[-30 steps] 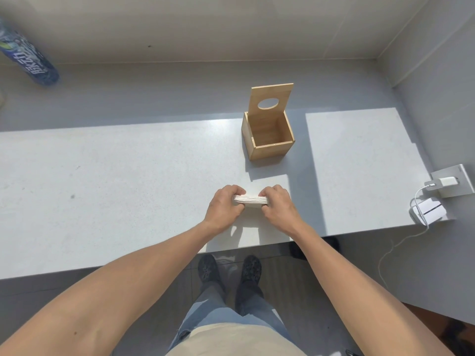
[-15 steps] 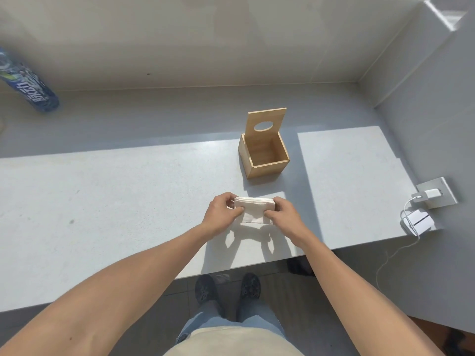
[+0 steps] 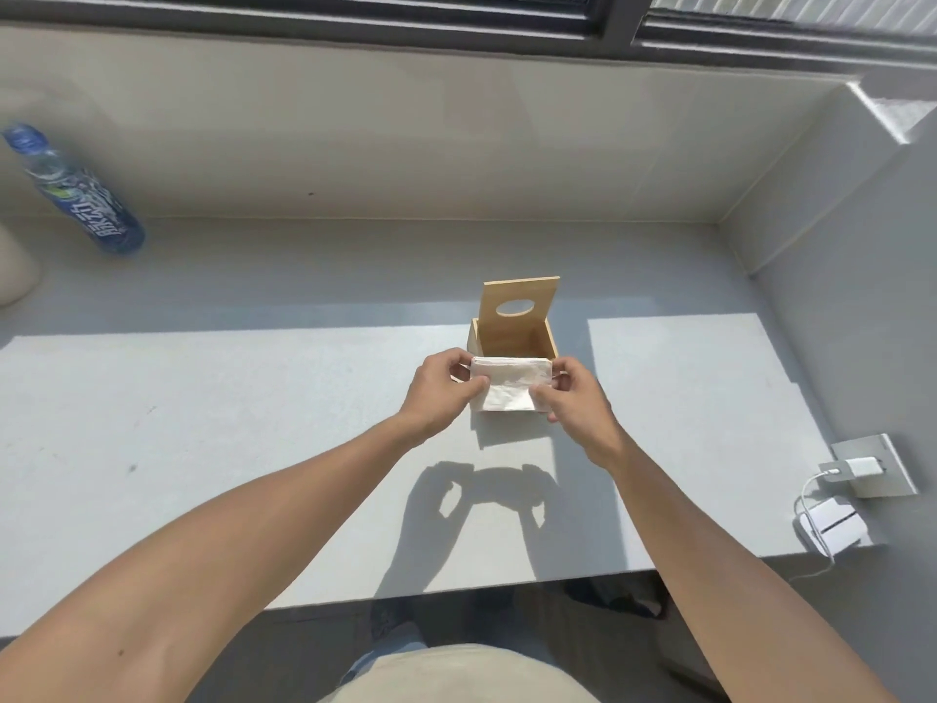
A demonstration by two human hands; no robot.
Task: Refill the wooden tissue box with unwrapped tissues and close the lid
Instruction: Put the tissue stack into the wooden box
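A small wooden tissue box (image 3: 542, 337) stands open on the grey counter (image 3: 203, 423), its lid (image 3: 520, 308) with an oval hole raised upright at the back. A white stack of unwrapped tissues (image 3: 509, 385) is held in the air just in front of the box, hiding its front wall. My left hand (image 3: 441, 393) pinches the stack's left end. My right hand (image 3: 570, 395) pinches its right end. The inside of the box looks empty as far as I can see it.
A blue plastic bottle (image 3: 76, 192) stands at the far left of the counter. A wall socket with a white charger (image 3: 862, 469) and a white device (image 3: 831, 525) with its cable sit at the right edge. A wall and window frame (image 3: 456, 12) rise behind.
Both hands have lifted the tissue stack off the counter and carried it forward to the front of the open box. The camera has tilted up, showing the window frame.
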